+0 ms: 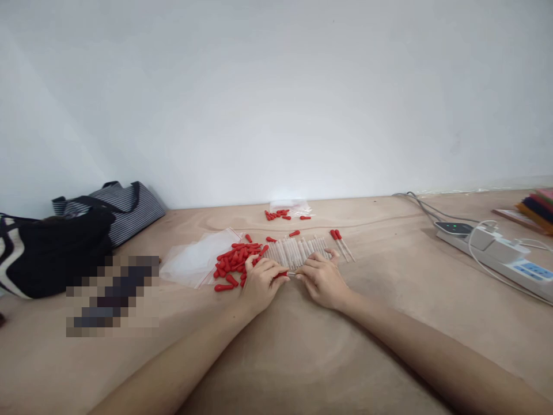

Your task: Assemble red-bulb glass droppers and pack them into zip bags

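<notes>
My left hand (262, 280) is closed around a red rubber dropper bulb (282, 275), which shows between thumb and fingers. Facing it, my right hand (321, 279) pinches a thin clear glass dropper tube (292, 274), its end at the mouth of the bulb. Whether the tube sits inside the bulb I cannot tell. Just beyond my hands lies a row of clear glass tubes (287, 252). A heap of red bulbs (235, 259) lies beside my left hand. Two droppers with red bulbs fitted (341, 242) lie past my right hand.
Clear zip bags (194, 259) lie left of the heap. More red bulbs and a small bag (291, 206) are near the wall. Black and striped bags (129, 213) stand at left. A power strip (496, 256) with cables lies at right, near a coloured stack (538, 210).
</notes>
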Motion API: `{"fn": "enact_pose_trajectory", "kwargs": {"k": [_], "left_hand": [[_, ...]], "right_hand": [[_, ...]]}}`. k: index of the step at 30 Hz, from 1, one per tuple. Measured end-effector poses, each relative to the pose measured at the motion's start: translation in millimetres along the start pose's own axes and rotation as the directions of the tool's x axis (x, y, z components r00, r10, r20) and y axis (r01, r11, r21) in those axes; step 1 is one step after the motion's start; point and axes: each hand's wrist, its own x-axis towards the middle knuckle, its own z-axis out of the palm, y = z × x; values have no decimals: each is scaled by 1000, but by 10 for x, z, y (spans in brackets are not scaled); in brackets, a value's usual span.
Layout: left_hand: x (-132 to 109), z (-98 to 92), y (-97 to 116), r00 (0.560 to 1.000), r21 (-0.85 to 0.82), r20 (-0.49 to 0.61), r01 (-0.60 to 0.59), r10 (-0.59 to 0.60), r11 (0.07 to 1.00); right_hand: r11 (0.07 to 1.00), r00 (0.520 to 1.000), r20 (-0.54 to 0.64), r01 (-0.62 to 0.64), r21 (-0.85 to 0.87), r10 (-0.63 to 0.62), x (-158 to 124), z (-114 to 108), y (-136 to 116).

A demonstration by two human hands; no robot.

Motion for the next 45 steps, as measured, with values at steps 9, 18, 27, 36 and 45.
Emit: {"fn": "enact_pose_trajectory", "kwargs": {"k": [9, 18, 27, 36, 45], "left_hand": [[-26, -33, 37, 998, -26, 53, -32, 34, 999], [-19, -37, 68, 987, 1, 152, -53, 52, 999], [-74, -71, 30, 986, 160, 54, -166, 159, 973], [-55, -59, 80, 981, 113, 68, -186, 180, 976], [-39, -48, 121, 984, 32, 0, -180, 180, 983]], "right_hand": [[995, 993, -72, 94, 42, -91, -44, 34, 5], [978, 978, -51, 200, -66, -204, -49, 69, 15], [998, 998, -55, 41, 51, -39, -107, -19, 109], [997, 993, -86, 79, 23, -76, -115, -13, 63], [986, 963, -215, 161, -30, -164, -125, 45, 7]]}}
